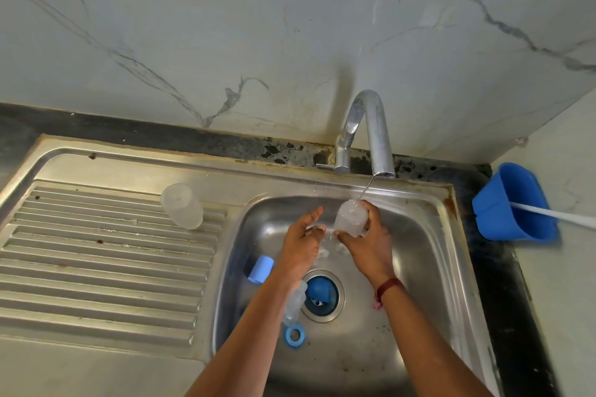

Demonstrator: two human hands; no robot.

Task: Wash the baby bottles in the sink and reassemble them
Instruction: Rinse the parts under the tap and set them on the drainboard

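Directly under the tap (371,132), the right hand (367,245) grips a clear bottle (350,221); the thin stream strikes its upper end. The left hand (303,240) is spread, fingers straight, just beside the bottle; contact cannot be told. Lower in the sink (419,255) lie a blue cap (259,269) and a blue ring (293,335), and a blue piece (318,289) sits in the drain. A clear part (295,303) is half hidden by the left forearm. On the drainboard (96,267) sits a second bottle (182,206). A blue tub (509,216) with a white handle (554,214) leans against the right wall.
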